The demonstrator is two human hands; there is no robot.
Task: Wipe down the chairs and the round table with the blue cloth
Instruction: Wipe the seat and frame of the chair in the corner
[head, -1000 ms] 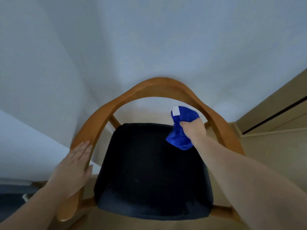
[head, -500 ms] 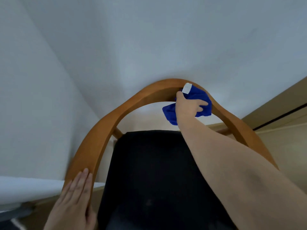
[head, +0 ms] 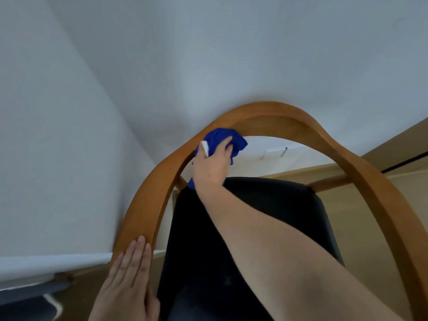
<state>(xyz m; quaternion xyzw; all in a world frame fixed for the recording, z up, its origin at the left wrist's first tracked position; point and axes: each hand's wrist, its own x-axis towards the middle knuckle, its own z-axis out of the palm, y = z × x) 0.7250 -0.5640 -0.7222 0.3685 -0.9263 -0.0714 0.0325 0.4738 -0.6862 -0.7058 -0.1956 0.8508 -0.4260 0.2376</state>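
Note:
A wooden chair with a curved backrest rail (head: 273,112) and a black seat cushion (head: 266,205) stands in front of me, close to a white wall. My right hand (head: 212,164) grips the bunched blue cloth (head: 221,137) and presses it against the left part of the curved rail. A white tag sticks out of the cloth by my thumb. My left hand (head: 126,286) lies flat with straight fingers on the left armrest end of the rail. The round table is not in view.
White walls (head: 208,54) meet in a corner right behind the chair. A wooden floor (head: 370,198) shows to the right, with a wooden panel (head: 405,140) at the right edge. A white ledge (head: 46,265) and a dark object (head: 27,306) sit at lower left.
My right hand has slid the blue cloth leftward along the backrest rail, from its right part past the top to its left part. The view tilted; my left hand stays on the armrest.

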